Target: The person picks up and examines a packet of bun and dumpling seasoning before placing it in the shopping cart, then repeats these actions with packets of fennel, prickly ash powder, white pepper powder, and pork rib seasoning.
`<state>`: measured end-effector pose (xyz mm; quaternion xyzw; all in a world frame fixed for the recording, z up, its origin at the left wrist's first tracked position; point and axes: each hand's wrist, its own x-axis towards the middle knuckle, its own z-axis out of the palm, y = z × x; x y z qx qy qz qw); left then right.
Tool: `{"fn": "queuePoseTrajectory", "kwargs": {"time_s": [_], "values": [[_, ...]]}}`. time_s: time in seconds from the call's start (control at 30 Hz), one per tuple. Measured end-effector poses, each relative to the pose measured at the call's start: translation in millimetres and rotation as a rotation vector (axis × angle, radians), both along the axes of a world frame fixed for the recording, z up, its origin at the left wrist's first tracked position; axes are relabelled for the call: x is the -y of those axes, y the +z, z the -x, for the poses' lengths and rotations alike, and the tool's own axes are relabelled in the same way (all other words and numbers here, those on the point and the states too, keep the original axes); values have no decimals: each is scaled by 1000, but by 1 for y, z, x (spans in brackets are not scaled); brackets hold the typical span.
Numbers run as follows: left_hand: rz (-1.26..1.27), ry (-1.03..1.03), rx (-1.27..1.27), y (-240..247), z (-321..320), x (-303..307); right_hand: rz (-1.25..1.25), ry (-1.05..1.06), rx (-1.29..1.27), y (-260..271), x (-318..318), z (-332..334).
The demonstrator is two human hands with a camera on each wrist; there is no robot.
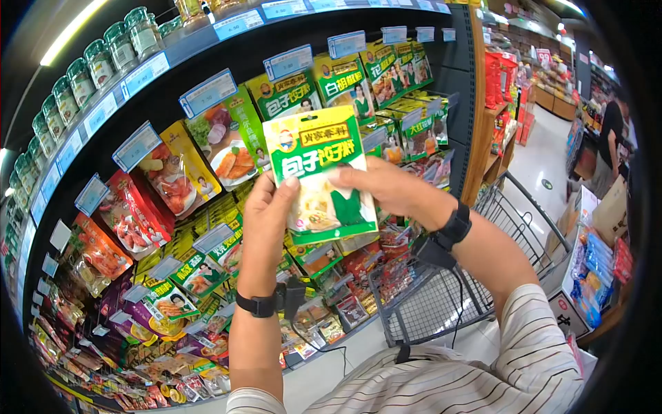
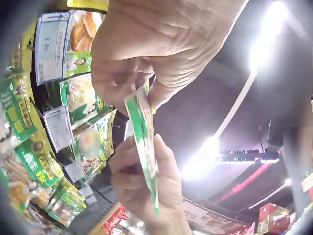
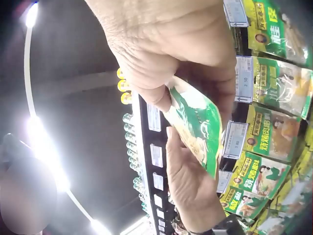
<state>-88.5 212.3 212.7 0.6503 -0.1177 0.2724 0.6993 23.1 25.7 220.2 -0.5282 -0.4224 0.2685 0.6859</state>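
A green, white and yellow seasoning packet (image 1: 314,127), printed with a picture of dumplings, is held upright in front of the shelf by both hands. My left hand (image 1: 267,200) grips its left side, thumb on the front. The right hand (image 1: 389,185) pinches the right side, with its thumb also on the front; the fingers behind are mostly hidden. From the left wrist, the packet (image 2: 142,132) shows nearly edge-on between the two hands. In the right wrist view the packet (image 3: 200,122) is bowed slightly, its green border facing the camera.
Hanging seasoning packets (image 1: 345,86) fill the shelf rows behind, with price tags (image 1: 209,93) along the edges. Green-capped jars (image 1: 100,62) line the top shelf. A wire shopping cart (image 1: 427,310) stands close on the right. Farther off, a person (image 1: 612,134) is in the aisle.
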Motion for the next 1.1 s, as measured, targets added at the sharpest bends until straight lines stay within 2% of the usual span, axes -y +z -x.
{"fn": "queuePoseTrajectory", "kwargs": {"time_s": [0.03, 0.07, 0.13, 0.33, 0.5, 0.77, 0.87, 1.1], "values": [[12, 8, 21, 5, -2, -2, 37, -5, 38, 8, -2, -6], [26, 18, 42, 11, -2, -8, 47, -67, -28, 20, -2, -8], [32, 47, 56, 20, -5, -20, -45, -58, 153, 41, -6, -44], [-145, 151, 42, 36, -21, -48, -267, -132, 55, 100, -33, -88], [-120, 157, 48, 47, -27, -50, -357, -150, 26, 112, -65, -108], [-227, 226, 24, 52, -51, -64, -397, -268, 234, 123, -43, -97], [-187, 220, 63, 56, -59, -53, -374, -312, 321, 125, -38, -99], [-158, 209, 147, 61, -92, -49, -361, -325, 327, 126, -35, -93]]}}
